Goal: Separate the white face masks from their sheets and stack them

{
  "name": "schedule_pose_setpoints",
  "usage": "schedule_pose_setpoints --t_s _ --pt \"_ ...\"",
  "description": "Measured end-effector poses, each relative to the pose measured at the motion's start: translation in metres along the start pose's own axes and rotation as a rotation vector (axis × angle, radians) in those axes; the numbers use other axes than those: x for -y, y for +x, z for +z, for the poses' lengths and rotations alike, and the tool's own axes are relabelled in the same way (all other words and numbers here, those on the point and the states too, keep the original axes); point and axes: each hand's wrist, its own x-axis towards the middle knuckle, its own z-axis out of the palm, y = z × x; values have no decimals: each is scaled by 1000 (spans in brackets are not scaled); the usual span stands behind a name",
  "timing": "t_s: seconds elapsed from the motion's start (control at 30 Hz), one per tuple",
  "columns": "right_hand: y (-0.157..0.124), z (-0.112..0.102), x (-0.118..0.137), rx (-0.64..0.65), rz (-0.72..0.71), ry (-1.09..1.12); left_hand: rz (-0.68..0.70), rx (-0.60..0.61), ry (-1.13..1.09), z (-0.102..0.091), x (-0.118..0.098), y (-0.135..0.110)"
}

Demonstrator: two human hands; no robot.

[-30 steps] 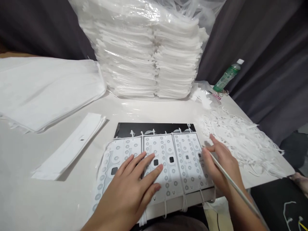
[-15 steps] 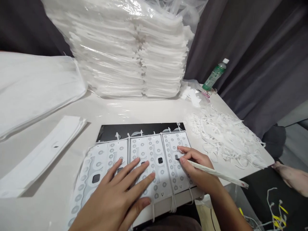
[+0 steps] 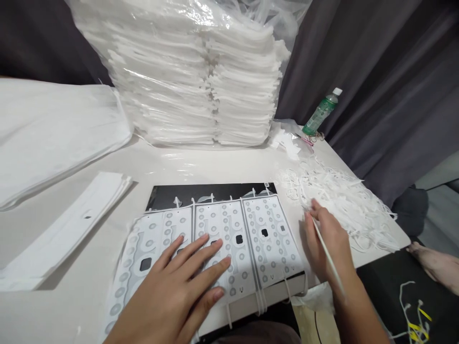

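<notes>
My left hand lies flat with fingers spread on a white printed sheet patterned with grey rings. The sheet has several dark square openings and lies over a black board, with white cords running across it. My right hand is off the sheet at its right, fingertips at the near-left edge of a heap of white looped scraps. It is closed around a slim white stick-like tool slanting down across the palm. Its tip and anything else pinched there are hard to make out.
A tall plastic bag of stacked white material stands at the back. Folded white strips and a large white bundle lie left. A green bottle stands back right. Yellow-tagged cords hang below right.
My right hand has moved right with the tool, from the sheet to the scrap heap. A dark opening now shows in the right panel where the tip was. My left hand stays put.
</notes>
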Motion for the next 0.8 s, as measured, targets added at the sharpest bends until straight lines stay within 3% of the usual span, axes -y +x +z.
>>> schedule_pose_setpoints --t_s 0.1,0.23,0.33,0.47,0.63,0.8 --pt "0 -7 -7 29 98 66 -39 -12 -28 0 -1 0" --pt "-12 -1 2 178 273 503 -86 -23 -80 -1 -5 3" --pt "-15 4 6 268 323 664 -150 -37 -92 -1 -7 4" --pt "-10 4 2 294 338 687 -35 -25 -15 -1 -1 5" --pt "-11 1 2 311 230 594 -40 -30 -14 -3 2 5" --pt "-16 -2 10 301 -106 318 -109 -24 -95 -6 -6 8"
